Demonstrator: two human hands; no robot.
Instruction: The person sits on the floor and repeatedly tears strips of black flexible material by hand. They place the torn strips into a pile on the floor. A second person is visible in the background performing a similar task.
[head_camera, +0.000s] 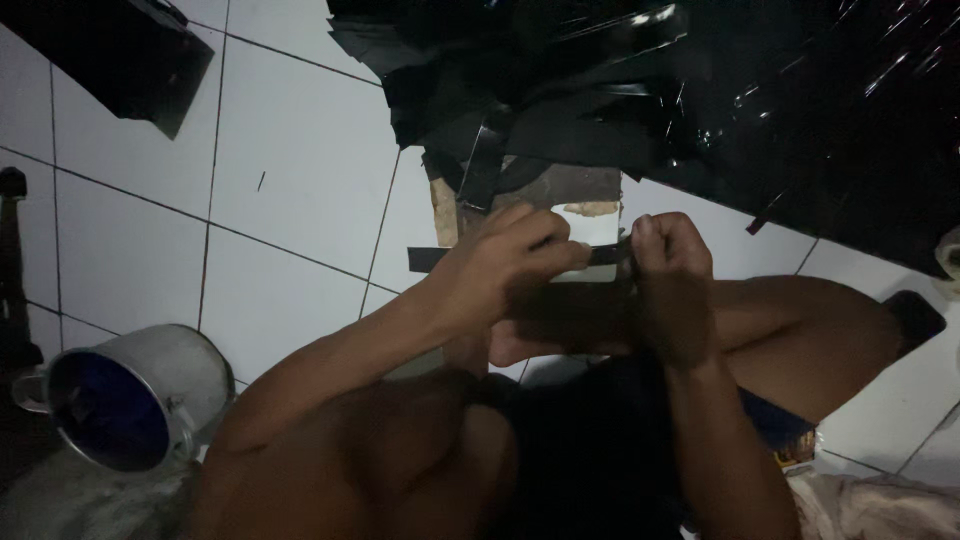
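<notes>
Sitting low over a white tiled floor (290, 150) with dark grout lines, dim light. Left hand (505, 255) fingers curled, pinching a narrow black strip (432, 259) that runs level between both hands, just above the tiles. Right hand (672, 258) closed in a fist on the strip's other end. Strip's free end sticks out left past the left hand. Behind the hands, a pile of glossy black sheet material (600, 90) covers the upper floor, with a small brownish board (560, 185) under its edge. Another black sheet piece (125, 55) lies top left. A metal mug (135, 395) lies tipped on its side lower left, blue inside. Crumpled cloth (880, 505) bottom right. Knees fill the foreground.
</notes>
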